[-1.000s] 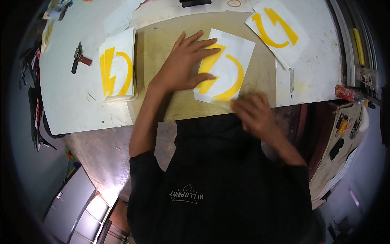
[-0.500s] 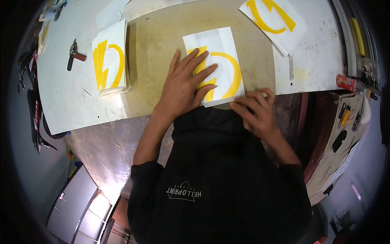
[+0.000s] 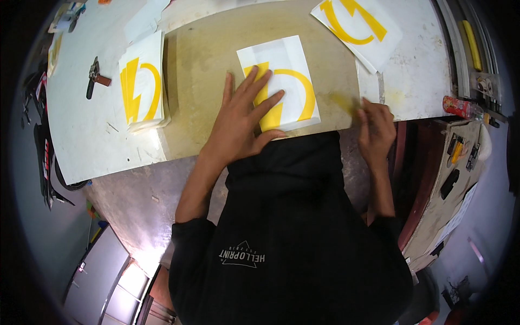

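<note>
My left hand [image 3: 241, 116] lies spread over the left side of a white sheet [image 3: 276, 49], its fingers apart and its thumb near the lower edge. The sheet bears a yellow bolt shape [image 3: 273, 111], partly hidden under the fingers, and a yellow arc [image 3: 309, 89]. To the right of the sheet, my right hand [image 3: 377, 130] is raised beside the table's front edge with its fingers pinched together. At its fingertips is a thin yellow strip [image 3: 342, 101], smeared by motion. Its exact kind does not show.
A stack of similar printed sheets [image 3: 142, 92] sits to the left on the table [image 3: 70, 141]. More printed sheets [image 3: 355, 32] lie at the far right. A dark tool with a brown part [image 3: 96, 78] rests far left. A red-labelled bottle [image 3: 457, 106] lies at the right edge.
My right hand has left the sheet's lower right corner and moved right, with a blurred yellow strip now at its fingertips. My left hand stays on the sheet.
</note>
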The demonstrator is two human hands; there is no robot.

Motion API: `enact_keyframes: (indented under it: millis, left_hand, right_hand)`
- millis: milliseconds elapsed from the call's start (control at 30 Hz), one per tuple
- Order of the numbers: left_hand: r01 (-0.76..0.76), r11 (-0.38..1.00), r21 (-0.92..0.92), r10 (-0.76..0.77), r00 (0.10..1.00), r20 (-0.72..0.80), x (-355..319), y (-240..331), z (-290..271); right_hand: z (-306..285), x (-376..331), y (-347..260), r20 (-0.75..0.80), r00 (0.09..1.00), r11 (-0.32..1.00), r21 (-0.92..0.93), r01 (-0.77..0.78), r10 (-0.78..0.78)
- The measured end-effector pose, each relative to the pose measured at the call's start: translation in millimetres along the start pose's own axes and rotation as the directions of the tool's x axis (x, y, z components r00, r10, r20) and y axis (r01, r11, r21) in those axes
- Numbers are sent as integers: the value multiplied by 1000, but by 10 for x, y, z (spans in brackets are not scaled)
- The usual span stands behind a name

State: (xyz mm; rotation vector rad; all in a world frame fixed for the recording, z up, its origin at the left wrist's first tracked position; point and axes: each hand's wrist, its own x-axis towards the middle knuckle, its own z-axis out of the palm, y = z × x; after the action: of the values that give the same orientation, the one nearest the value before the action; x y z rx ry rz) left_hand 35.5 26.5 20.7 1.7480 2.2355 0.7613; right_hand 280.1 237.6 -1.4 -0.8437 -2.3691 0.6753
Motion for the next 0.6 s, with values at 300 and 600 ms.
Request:
enact_keyframes:
  millis: [300,600]
  left_hand:
    - [170,786,-595,-342,921,-189,-43,159,126]
    - [177,964,-199,-264,731,-630,-608,-562,-1281]
  right_hand:
    - [17,125,148,-163,977,937,-342,75,-137]
    - [148,258,-88,-145,969,979,-77,191,-200]
